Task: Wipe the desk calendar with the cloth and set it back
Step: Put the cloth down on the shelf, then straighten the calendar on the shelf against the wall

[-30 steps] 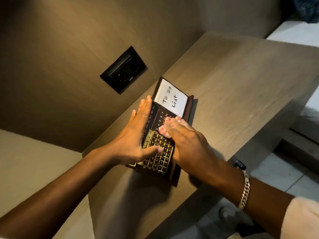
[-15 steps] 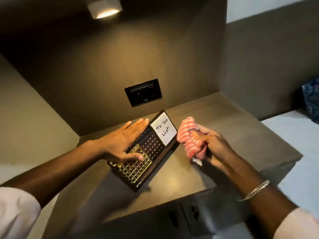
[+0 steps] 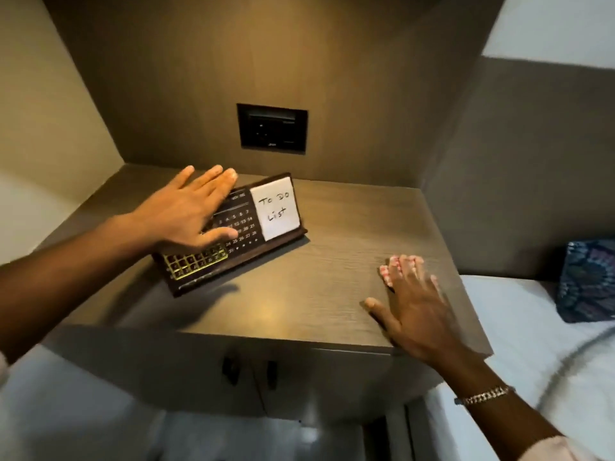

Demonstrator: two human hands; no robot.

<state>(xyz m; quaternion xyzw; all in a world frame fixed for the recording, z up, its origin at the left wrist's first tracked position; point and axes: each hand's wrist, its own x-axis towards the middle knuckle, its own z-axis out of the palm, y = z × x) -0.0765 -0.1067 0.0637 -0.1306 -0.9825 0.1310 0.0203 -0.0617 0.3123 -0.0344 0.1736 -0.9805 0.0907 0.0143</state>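
The desk calendar [image 3: 248, 227] is a dark wooden stand with date tiles and a white "To Do List" note. It stands at an angle on the wooden desk top [image 3: 319, 294]. My left hand [image 3: 186, 211] lies across its left half, fingers reaching over the top edge and thumb pressed on the front face. The red-and-white striped cloth [image 3: 387, 269] lies on the desk to the right. My right hand [image 3: 412, 304] rests flat over it with fingers spread, so only the cloth's far edge shows.
A black switch panel [image 3: 272, 127] is set in the back wall above the desk. Side walls close the niche left and right. Cabinet doors with dark handles [image 3: 249, 369] are below the desk's front edge. A bed with white sheets [image 3: 519, 331] and a patterned pillow [image 3: 585, 281] lies to the right.
My right hand has moved right, away from the calendar, and laid the bunched cloth flat on the desk. My left hand stays on the calendar. The camera has swung to face the niche.
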